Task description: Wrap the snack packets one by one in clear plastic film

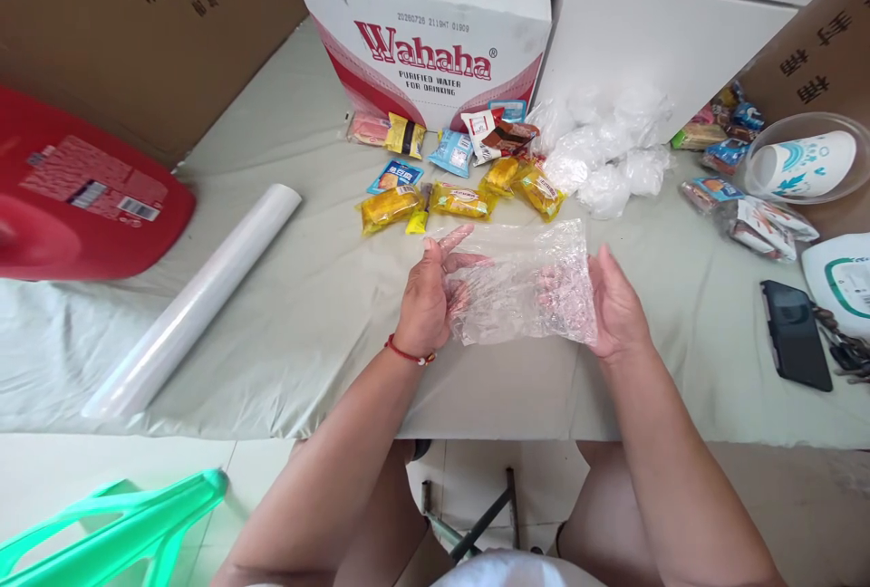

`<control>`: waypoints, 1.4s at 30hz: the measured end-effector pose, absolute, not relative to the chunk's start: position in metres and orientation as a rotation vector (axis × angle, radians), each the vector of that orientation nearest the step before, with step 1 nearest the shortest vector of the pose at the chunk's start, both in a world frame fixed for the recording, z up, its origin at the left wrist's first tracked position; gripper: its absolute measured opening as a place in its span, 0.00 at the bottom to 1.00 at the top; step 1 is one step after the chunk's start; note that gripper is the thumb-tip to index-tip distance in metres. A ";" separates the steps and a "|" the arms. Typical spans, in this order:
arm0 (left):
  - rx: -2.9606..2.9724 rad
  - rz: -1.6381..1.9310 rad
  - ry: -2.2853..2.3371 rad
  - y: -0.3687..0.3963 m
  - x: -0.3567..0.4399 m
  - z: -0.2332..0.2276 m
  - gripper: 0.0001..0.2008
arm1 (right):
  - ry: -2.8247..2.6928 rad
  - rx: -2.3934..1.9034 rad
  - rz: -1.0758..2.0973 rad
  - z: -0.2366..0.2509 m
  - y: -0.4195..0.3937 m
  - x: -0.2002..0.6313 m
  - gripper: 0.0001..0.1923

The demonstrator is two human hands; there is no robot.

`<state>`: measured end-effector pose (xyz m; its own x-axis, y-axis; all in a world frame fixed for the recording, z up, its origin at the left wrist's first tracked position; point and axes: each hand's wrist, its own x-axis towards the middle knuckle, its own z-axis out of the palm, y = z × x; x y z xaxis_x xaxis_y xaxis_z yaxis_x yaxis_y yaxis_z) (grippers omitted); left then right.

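Note:
A crinkled clear plastic bag (520,288) is stretched between my two hands, a little above the cloth-covered table. My left hand (425,297), with a red cord bracelet at the wrist, holds the bag's left side. Its thumb is up, and its fingers show through the film. At the opposite side my right hand (618,306) grips the bag, fingers behind the film and thumb upright at the edge. Just beyond lie yellow-wrapped snacks (463,200) and a blue snack packet (452,152). A heap of crumpled clear bags (604,157) sits behind, to the right.
A white plastic roll (204,297) lies diagonally at left beside a red jug (82,179). Behind the snacks stands a Wahaha carton (435,43). A phone (795,333), more packets (768,225) and a tub with a paper cup (806,166) are at right.

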<state>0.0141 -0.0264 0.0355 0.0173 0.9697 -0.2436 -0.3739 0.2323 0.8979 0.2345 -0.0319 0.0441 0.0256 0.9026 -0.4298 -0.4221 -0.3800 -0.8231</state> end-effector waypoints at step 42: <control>0.733 1.258 1.015 -0.024 0.001 0.029 0.34 | -0.446 -1.004 2.002 0.045 -0.031 0.256 0.19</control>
<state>0.0007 -0.0242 0.0291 0.0027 0.9781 -0.2082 -0.4098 0.1910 0.8920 0.2555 -0.0305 0.0450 -0.3342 0.8053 -0.4897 -0.5213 -0.5908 -0.6158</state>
